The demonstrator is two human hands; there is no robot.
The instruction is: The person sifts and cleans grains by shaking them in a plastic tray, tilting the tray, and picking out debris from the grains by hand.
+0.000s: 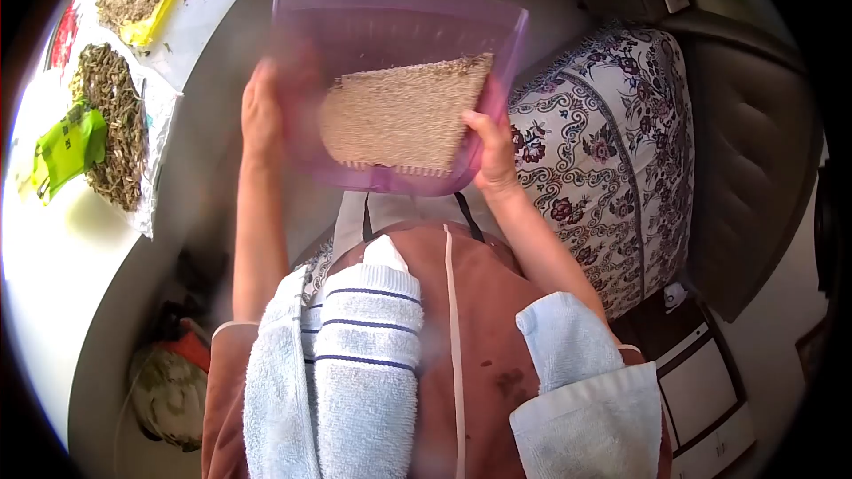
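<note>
A translucent purple plastic bin [390,18] is held up in front of my body, with rows of narrow slots in its walls. Pale beige grains [399,115] lie in it as a sloping layer; I cannot tell which kind of grain. My left hand [264,111] grips the bin's left side, its fingers partly hidden by the wall. On the right side, my right hand [493,149] is closed around the edge, thumb over the inner face. Below hangs a brown apron [479,328] with light blue striped towels [368,372] tucked at its front.
At left, a white table [44,248] bears dried brown plant pieces [111,124], a bright green packet [71,146] and a yellow-edged bag [160,13] of beige material. A floral-covered seat [603,151] with a dark leather backrest [754,124] stands at right. A drawer cabinet [706,390] is lower right.
</note>
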